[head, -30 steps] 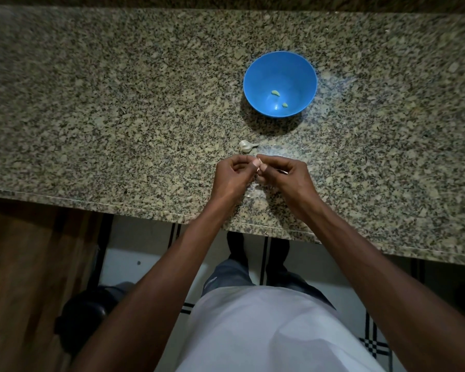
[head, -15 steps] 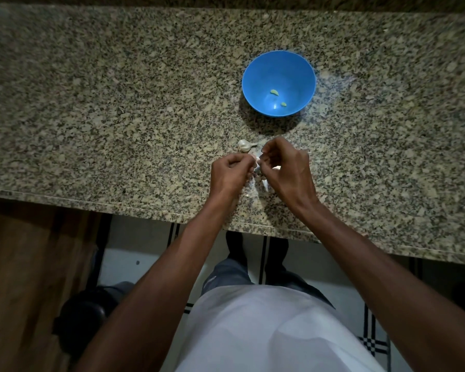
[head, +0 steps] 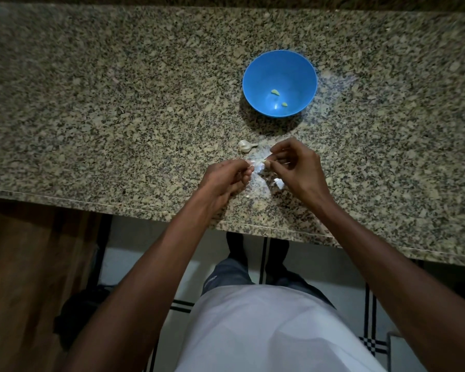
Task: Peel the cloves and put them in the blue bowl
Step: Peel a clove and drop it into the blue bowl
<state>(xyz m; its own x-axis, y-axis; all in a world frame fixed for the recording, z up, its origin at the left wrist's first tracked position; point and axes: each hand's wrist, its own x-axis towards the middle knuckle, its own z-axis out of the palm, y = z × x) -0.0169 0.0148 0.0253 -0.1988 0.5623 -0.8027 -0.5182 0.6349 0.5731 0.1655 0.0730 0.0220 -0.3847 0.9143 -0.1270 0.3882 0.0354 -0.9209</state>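
Nearest the camera, a white shirt front and dark trousers fill the bottom of the view, with two bare forearms reaching up over the near edge of the speckled granite table. Taking the blue bowl as the landmark, both hands work on the near side of it, well apart from it.

The left hand has its fingers curled, tips pinched on a scrap of white skin. The right hand pinches one small pale clove between thumb and fingertips. The two hands sit close together but with a small gap, the skin bridging between them. How much of the clove is bare cannot be made out; it is small and mostly covered by fingers.

Under and between the hands lie pale, thin peelings on the table; their number is unclear, since they blend with the stone's glare and the hands hide part of them.

A little farther, between the hands and the bowl, lies one garlic piece, still in its skin, with a stem tip pointing toward the right hand.

Farthest, the bowl stands upright and holds two peeled cloves.
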